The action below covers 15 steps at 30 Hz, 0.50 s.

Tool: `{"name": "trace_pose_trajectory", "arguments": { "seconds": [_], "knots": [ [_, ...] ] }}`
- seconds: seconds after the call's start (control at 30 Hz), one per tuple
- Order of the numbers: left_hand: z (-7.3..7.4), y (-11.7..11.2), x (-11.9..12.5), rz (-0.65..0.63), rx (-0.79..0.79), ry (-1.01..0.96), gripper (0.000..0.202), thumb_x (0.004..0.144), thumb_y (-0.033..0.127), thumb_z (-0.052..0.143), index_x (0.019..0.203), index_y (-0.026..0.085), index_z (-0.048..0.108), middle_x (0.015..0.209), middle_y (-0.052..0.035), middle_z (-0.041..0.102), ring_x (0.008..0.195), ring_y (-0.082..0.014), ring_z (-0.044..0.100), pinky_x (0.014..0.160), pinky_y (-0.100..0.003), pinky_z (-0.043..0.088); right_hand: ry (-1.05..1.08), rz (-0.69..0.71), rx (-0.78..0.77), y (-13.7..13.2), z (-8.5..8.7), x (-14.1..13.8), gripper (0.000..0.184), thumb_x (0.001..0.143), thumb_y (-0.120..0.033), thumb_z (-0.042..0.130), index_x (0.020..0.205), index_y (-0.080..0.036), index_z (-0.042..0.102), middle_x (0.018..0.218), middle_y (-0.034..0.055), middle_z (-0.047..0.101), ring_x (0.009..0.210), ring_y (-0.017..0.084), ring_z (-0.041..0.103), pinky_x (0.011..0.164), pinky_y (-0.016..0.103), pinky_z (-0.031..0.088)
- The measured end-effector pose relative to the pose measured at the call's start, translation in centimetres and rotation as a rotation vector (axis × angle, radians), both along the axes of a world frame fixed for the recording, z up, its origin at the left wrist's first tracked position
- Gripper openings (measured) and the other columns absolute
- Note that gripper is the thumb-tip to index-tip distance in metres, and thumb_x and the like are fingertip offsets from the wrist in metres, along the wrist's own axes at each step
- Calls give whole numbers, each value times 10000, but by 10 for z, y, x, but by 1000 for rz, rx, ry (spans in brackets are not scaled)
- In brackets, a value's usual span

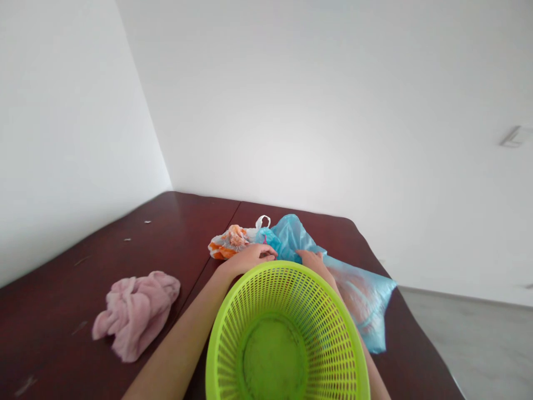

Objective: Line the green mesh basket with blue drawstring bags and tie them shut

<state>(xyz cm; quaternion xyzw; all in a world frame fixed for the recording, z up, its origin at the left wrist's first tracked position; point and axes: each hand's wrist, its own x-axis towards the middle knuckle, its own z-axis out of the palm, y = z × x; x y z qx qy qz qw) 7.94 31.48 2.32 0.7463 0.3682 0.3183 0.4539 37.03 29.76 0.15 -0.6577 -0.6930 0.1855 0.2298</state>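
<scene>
Head view: the left hand [250,259] sits at top center, curled over a knotted, translucent blue plastic bag [268,239], with its fingers partly closed. Whether it is actually gripping the bag is hard to tell. The right hand [314,261] is just to the right, its fingers lying on the same bag; the lower part is hidden behind the basket, so its grip can't be confirmed either. The bag spreads toward the right of the frame, with a paler, flatter stretch [362,300] hanging near the tabletop edge. Touching it on the left is a white plastic bag with orange contents [229,243] and a white loop handle [262,222]. A lime-green perforated plastic basket [333,333] fills the bottom center, between both forearms. A crumpled pink terry towel [135,314] lies at lower left on the dark red wooden tabletop [54,316]. White walls [270,111] fill the upper frame, grey floor [470,344] at lower right. Handling note: the film looks thin, so light fingertip pressure suits it.
</scene>
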Motion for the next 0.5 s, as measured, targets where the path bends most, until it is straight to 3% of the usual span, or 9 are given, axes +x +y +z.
{"name": "trace_pose_trajectory", "arguments": {
  "seconds": [0.1, 0.2, 0.33, 0.5],
  "knots": [
    [-2, 6, -5, 78, 42, 9, 232, 1007, 458, 863, 1036, 233, 912, 1004, -109, 899, 894, -354, 843, 770, -399, 634, 25, -89, 20, 7, 5, -1, 294, 812, -152, 758, 1085, -249, 810, 1063, 97, 865, 1226, 381, 801, 1274, 587, 470],
    [-3, 14, -10, 146, 37, -20, 270, 1044, 478, 801, 1173, 255, 880, 995, -98, 876, 815, -320, 830, 698, -375, 607, 98, -187, 128, 10, 21, 6, 371, 866, -184, 618, 1191, -239, 789, 1134, 97, 856, 1170, 329, 792, 1118, 457, 572],
    [-5, 22, -9, 213, -2, -191, 374, 1043, 484, 817, 1336, 252, 791, 1016, -100, 862, 778, -266, 815, 715, -351, 605, 434, -365, 637, -5, 64, 35, 383, 832, -282, 583, 1159, -203, 766, 1028, 69, 811, 970, 268, 744, 937, 381, 602],
    [-5, 12, 9, 217, -141, -376, 426, 1076, 543, 820, 1333, 211, 748, 1069, -103, 844, 811, -222, 805, 718, -324, 632, 606, -640, 1245, -69, 124, 88, 297, 870, -418, 778, 1099, -235, 735, 1006, 72, 750, 965, 286, 726, 996, 477, 633]
  ]
}}
